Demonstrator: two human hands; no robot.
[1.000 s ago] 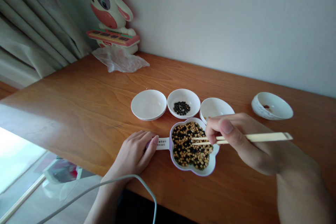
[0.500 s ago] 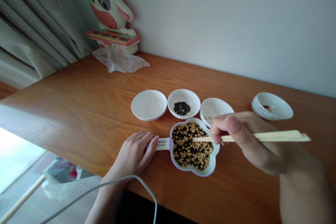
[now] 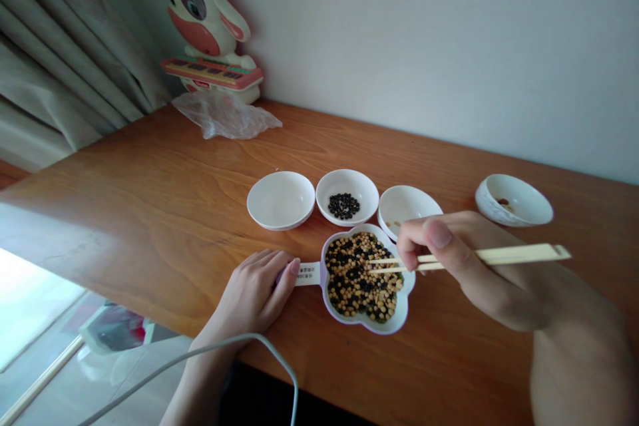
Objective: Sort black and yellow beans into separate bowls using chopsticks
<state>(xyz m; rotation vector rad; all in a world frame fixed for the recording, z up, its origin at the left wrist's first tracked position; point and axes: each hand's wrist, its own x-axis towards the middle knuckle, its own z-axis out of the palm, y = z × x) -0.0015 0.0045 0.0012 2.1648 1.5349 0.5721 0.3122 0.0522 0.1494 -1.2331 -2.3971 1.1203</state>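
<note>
A broad brown wooden surface [image 3: 164, 206] stretches out on every side of a shallow, white, lilac-edged dish with petal-like lobes [image 3: 397, 323]. Well beyond the dish, to its left, stands a cream-and-pink plastic cow toy [image 3: 210, 40] with a small keyboard at its front. The right hand [image 3: 479, 285] hangs over the dish's right side, its grip clamped on two sticks between thumb and fingers. The left hand [image 3: 262, 286] is to the left of the dish, its grip closed over the end of the dish's handle (a white label [image 3: 308, 273] with dark print shows there, upside down). A crumpled clear plastic bag [image 3: 227, 118] rests beyond the dish, to its left, against the toy's base. Just behind the dish, three smooth round white bowls stand in a row: the left bowl [image 3: 272, 196], the middle bowl [image 3: 367, 190] and the right bowl [image 3: 409, 200], the last partly covered by the hand. A white bowl with a textured outside [image 3: 530, 203] sits well apart, right of and beyond the dish. The pale wooden chopsticks [image 3: 519, 255] reach into the dish, tips slightly apart among mixed black and tan beans [image 3: 359, 286]. Black beans [image 3: 343, 206] lie in the middle bowl, and a few yellowish pieces [image 3: 394, 223] in the right one.
</note>
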